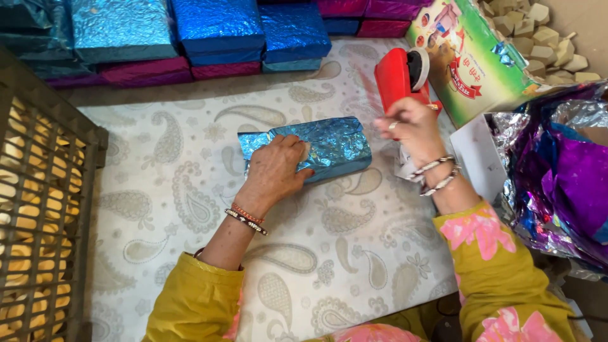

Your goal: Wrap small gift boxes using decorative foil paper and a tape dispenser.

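Head view, centre: a small box wrapped in crinkled blue foil (316,149) lies flat on the paisley-printed cloth (190,209), long side running left to right, its left foil flap sticking out loose.
Left hand (275,170): palm down on the near left part of the box, fingers spread and flat; it presses rather than grasps, which seems to pin the foil fold shut and keep the box from sliding.
Right hand (411,126): at right of centre, just beside the box's right end, fingers curled at the base of the red tape dispenser (400,77); fingertips look pinched together, but whether a strip of tape sits between them I cannot tell.
Dispenser placement: stands upright, roll at the top, close to the box, so the reach from it to the fold is short.
Upper left to upper centre: finished boxes in blue foil (215,25) stacked over magenta ones (145,71), pushed to the far edge, apart from the working spot.
Upper right: a printed green carton (472,63) lies tilted, with a heap of pale cut blocks (538,31) behind it.
Right edge: loose foil sheets (557,171), purple, silver and blue, crumpled in a pile beside the right forearm.
Left edge: a dark plastic crate (47,190) with pale round items visible through its grid; what they are is not clear.
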